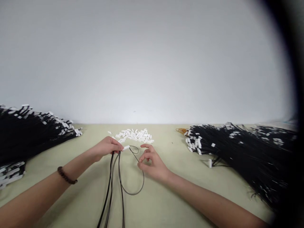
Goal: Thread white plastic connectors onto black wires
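My left hand [108, 148], with a dark beaded bracelet on its wrist, pinches a small white connector [126, 148] between thumb and fingers. Several black wires [110, 186] hang from beneath these fingers toward the front edge of the view. One thin black wire [133, 193] curves out in a loop to the right and runs back up to the connector's right end. On that wire, my right hand [152, 163] closes thumb and finger in a pinch, its other fingers curled loosely. The exact contact at the fingertips is small and hard to see.
Behind my hands lies a loose pile of white connectors [137, 135]. Large bundles of black wires with white ends lie at left [30, 133] and right [237, 152]. An orange-brown coil [181, 130] sits by the right bundle. A pale wall [152, 63] rises behind the green table [171, 202].
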The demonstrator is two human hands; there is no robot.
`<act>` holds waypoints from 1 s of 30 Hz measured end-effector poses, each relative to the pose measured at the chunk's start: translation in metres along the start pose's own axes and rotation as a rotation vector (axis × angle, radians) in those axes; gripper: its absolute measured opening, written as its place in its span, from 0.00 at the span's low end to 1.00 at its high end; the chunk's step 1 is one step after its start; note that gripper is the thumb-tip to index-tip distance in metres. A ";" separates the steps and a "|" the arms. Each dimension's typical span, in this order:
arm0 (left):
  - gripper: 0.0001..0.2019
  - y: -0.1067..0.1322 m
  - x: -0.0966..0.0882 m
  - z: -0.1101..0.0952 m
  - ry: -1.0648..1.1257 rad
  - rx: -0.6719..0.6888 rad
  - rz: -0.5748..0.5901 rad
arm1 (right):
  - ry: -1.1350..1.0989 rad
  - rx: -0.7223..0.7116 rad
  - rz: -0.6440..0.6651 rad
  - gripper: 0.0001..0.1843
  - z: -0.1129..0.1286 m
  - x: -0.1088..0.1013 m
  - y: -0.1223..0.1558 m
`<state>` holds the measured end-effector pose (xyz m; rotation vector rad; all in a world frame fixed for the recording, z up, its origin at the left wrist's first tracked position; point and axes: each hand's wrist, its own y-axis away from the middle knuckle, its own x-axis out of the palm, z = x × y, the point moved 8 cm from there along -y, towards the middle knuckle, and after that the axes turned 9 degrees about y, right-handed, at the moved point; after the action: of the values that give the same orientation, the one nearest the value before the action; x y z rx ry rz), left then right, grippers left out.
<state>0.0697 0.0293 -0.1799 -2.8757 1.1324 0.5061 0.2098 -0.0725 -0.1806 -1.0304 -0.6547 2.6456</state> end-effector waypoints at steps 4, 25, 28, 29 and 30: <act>0.14 0.007 -0.033 -0.025 0.033 0.045 -0.115 | -0.448 0.289 0.350 0.05 -0.017 0.013 0.003; 0.16 0.023 0.061 -0.026 -0.360 0.259 0.302 | -0.336 0.159 0.340 0.23 -0.015 -0.025 -0.023; 0.16 0.009 0.049 -0.004 -0.254 0.181 0.159 | 0.052 -0.038 0.086 0.15 0.006 -0.029 -0.015; 0.16 0.006 0.046 0.001 -0.219 0.162 0.116 | 0.101 -0.064 0.082 0.10 0.012 -0.020 -0.009; 0.16 0.004 0.042 0.005 -0.185 0.146 0.078 | 0.124 -0.063 0.125 0.07 0.016 -0.008 -0.003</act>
<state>0.0947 -0.0007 -0.1967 -2.6085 1.2000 0.6480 0.2048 -0.0780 -0.1648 -1.2812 -0.6717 2.6533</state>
